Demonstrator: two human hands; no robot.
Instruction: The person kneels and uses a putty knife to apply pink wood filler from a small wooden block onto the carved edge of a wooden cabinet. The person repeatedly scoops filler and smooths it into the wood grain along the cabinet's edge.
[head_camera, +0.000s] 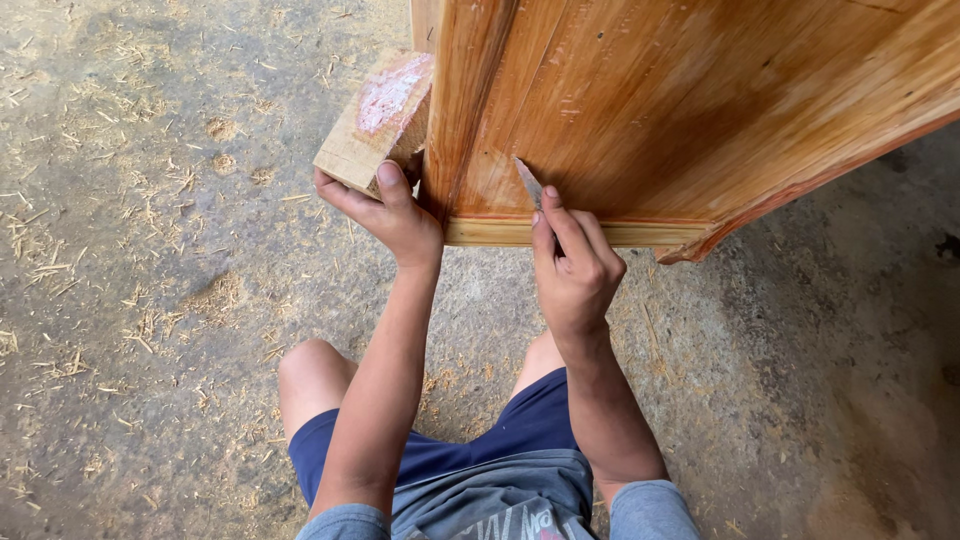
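A large orange-brown wooden panel (690, 100) of a piece of furniture fills the upper right. My right hand (575, 265) is shut on a thin metal blade (528, 182), whose tip rests against the panel just above its pale bottom rail (640, 234). My left hand (385, 205) grips a pale wooden block (375, 120) with a pink-white smear on its top face. That block sits beside the panel's left edge, thumb pressed on its near corner.
The concrete floor (150, 250) is strewn with wood shavings and sawdust. My knees and blue shorts (480, 450) are below the hands. The panel's curved lower edge (800, 190) runs up to the right.
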